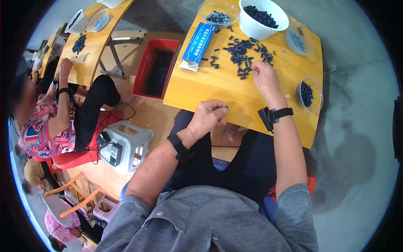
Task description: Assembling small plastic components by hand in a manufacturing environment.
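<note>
My left hand (208, 115) is over the near edge of the table, thumb and fingertips pinched on a small dark piece (227, 107), of which only a bit shows. At the near right side of a loose pile of short black cylindrical pieces (240, 51), my right hand (265, 80) has its fingers drawn together, pointing down; whatever may be between them is hidden. To its right stands a clear round tub (320, 97) with similar black pieces inside. Both wrists wear black bands, the right one with a boxy unit.
On the yellow table (201, 90) are a blue box (198, 44), a white bucket (247, 30) of black pieces, and clear tubs with small pale bluish parts (297, 42). A red bin (138, 84) stands left of the table. Grey stool (145, 136) and seated people are farther left; a wall bounds the right.
</note>
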`<state>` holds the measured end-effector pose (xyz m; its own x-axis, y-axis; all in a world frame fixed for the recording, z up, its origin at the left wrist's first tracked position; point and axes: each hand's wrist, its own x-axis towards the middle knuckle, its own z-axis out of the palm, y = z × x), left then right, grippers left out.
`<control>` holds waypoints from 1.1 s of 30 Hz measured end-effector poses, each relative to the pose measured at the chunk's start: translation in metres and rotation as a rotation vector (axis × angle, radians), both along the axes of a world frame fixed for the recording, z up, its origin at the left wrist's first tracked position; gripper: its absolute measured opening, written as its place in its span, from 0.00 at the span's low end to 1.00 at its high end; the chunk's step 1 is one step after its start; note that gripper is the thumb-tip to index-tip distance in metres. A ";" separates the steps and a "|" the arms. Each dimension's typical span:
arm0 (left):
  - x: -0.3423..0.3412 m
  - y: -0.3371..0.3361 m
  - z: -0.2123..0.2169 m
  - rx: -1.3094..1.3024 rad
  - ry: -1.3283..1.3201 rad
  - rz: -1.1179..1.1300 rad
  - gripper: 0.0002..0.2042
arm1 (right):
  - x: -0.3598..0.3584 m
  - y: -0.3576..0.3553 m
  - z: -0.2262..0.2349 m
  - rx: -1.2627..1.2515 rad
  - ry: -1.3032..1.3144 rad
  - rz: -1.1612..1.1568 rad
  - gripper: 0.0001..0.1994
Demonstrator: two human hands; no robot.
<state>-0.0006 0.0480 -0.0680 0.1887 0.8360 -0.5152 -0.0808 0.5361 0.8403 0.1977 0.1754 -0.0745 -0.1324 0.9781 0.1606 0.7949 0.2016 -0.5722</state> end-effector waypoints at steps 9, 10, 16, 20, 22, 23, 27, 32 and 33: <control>0.001 -0.002 0.005 0.033 -0.001 -0.001 0.05 | 0.000 -0.002 -0.001 0.018 -0.054 0.068 0.05; 0.001 -0.002 0.006 0.062 -0.001 -0.015 0.04 | 0.001 -0.003 -0.001 0.028 -0.078 0.072 0.05; 0.000 0.000 0.026 0.136 -0.121 0.042 0.05 | 0.007 -0.021 0.014 -0.219 0.308 -0.073 0.04; 0.002 0.001 0.045 0.209 -0.169 0.049 0.05 | 0.009 -0.046 0.045 -0.292 0.593 -0.108 0.04; 0.003 -0.001 0.055 0.280 -0.183 0.050 0.05 | 0.005 -0.063 0.066 -0.293 0.713 -0.039 0.05; 0.003 -0.003 0.058 0.281 -0.182 0.050 0.05 | 0.002 -0.071 0.077 -0.293 0.715 -0.038 0.05; 0.005 -0.013 0.080 0.369 -0.181 0.062 0.06 | -0.013 -0.105 0.110 -0.318 0.804 0.082 0.05; 0.007 -0.025 0.094 0.436 -0.161 0.029 0.06 | -0.023 -0.131 0.133 -0.162 0.768 0.201 0.06; 0.007 -0.027 0.096 0.446 -0.174 0.025 0.07 | -0.024 -0.134 0.136 -0.158 0.768 0.203 0.06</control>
<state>0.0064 0.0215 0.0283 0.2173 0.9738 -0.0677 -0.2490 0.1223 0.9607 0.1738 0.0412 0.0613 -0.2186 0.9656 0.1408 0.1247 0.1707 -0.9774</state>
